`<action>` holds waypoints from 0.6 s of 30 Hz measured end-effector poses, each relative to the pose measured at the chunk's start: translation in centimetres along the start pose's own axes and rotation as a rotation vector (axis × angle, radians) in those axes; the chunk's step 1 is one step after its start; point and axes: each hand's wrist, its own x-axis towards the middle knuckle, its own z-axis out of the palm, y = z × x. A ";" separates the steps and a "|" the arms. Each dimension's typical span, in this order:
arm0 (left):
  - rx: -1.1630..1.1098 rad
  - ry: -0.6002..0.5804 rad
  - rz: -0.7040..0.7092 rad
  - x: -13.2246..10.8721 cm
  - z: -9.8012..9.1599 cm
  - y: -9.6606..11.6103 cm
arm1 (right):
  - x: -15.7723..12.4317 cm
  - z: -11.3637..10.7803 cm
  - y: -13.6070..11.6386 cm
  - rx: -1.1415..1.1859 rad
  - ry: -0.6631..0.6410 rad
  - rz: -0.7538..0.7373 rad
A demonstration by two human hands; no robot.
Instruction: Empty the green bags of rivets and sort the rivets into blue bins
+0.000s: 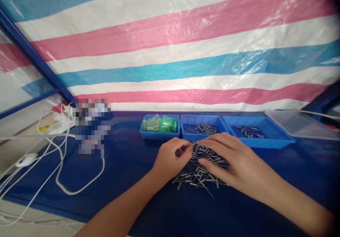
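Note:
A loose heap of thin metal pins (199, 176), some dark and some silvery, is spread over the blue tabletop in front of me. At its left side is my left hand (168, 157), thumb and index finger pinched together; what lies between the tips is too small to make out. My right hand (236, 159) hovers over the heap's right part, thumb and fingers apart, with nothing visibly held. It hides some of the pins. Beyond the hands, a middle blue bin (183, 128) and a wider right blue bin (276, 142) contain similar pins.
A smaller blue bin (159, 136) at left holds green and clear plastic bags. A translucent lid (300, 125) lies at the far right. White cables (62, 184) trail over the table's left side. Striped plastic sheeting (170, 53) hangs behind, between blue frame posts (37, 49).

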 end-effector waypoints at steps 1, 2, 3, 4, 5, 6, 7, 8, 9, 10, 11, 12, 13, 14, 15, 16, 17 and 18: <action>-0.009 0.013 0.009 0.0 0.0 0.1 | 1.2 0.7 0.6 0.017 -0.033 0.014; -0.011 0.024 0.017 0.0 0.0 0.2 | 2.0 1.3 1.0 0.047 -0.062 0.034; -0.011 0.033 0.023 0.0 0.1 0.2 | 2.4 1.9 1.2 0.083 -0.082 0.053; -0.008 0.039 0.024 -0.1 0.1 0.3 | 2.5 2.4 1.3 0.120 -0.086 0.070; -0.004 0.042 0.021 -0.1 0.1 0.4 | 2.4 2.7 1.3 0.153 -0.079 0.080; -0.001 0.045 0.012 -0.1 0.1 0.5 | 2.2 2.9 1.2 0.178 -0.073 0.090; 0.000 0.049 0.000 -0.2 0.2 0.6 | 2.0 3.0 1.0 0.196 -0.066 0.102; -0.002 0.053 -0.012 -0.2 0.2 0.6 | 1.7 3.0 0.8 0.211 -0.054 0.116; -0.008 0.056 -0.023 -0.3 0.2 0.7 | 1.5 3.0 0.6 0.226 -0.037 0.133; -0.020 0.059 -0.031 -0.3 0.3 0.8 | 1.4 3.0 0.4 0.242 -0.019 0.152; -0.037 0.061 -0.039 -0.3 0.3 0.8 | 1.3 3.0 0.3 0.261 -0.005 0.168; -0.060 0.063 -0.046 -0.4 0.3 0.9 | 1.3 3.0 0.2 0.283 0.008 0.181; -0.085 0.061 -0.054 -0.4 0.4 1.0 | 1.3 3.1 0.1 0.305 0.018 0.191; -0.112 0.056 -0.063 -0.4 0.4 1.1 | 1.3 3.2 0.1 0.329 0.026 0.197; -0.136 0.049 -0.075 -0.5 0.5 1.1 | 1.3 3.3 0.0 0.350 0.029 0.202; -0.155 0.041 -0.087 -0.6 0.5 1.2 | 1.3 3.4 0.0 0.369 0.029 0.208; -0.171 0.032 -0.098 -0.6 0.6 1.2 | 1.2 3.4 -0.1 0.386 0.028 0.217; -0.183 0.025 -0.108 -0.6 0.6 1.2 | 1.2 3.4 -0.1 0.401 0.026 0.228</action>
